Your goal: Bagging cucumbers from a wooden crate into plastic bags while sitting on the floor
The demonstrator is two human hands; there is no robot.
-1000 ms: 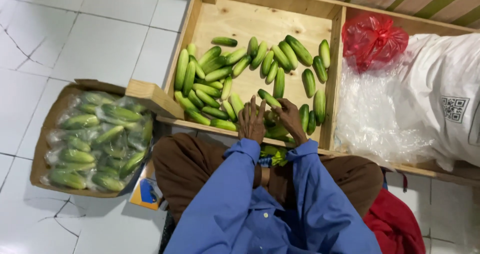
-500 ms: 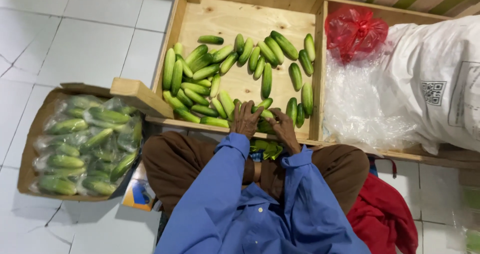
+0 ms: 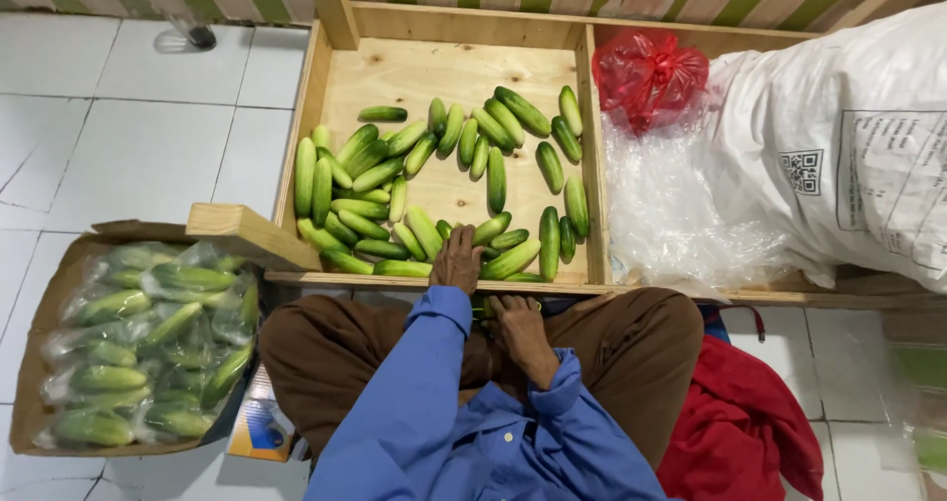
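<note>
My left hand (image 3: 458,260) reaches over the near rim of a wooden tray (image 3: 446,71) and rests on the green cucumbers (image 3: 414,180) piled there, fingers bent down over one beside the front edge. Whether it grips that cucumber is hidden by the back of the hand. My right hand (image 3: 520,331) sits in my lap between my brown-trousered knees, fingers curled over a small green item (image 3: 482,311) that only just shows. Both arms wear blue sleeves.
A cardboard box (image 3: 51,294) of plastic-bagged cucumbers (image 3: 148,348) stands on the tiled floor at my left. A red plastic bag (image 3: 646,75), crumpled clear plastic (image 3: 671,215) and a large white sack (image 3: 838,156) fill the tray's right side. Red cloth (image 3: 740,427) lies by my right knee.
My left hand has stretched forward onto the cucumbers in the tray. My right hand has drawn back from the tray's edge into my lap. The view has come closer to the tray.
</note>
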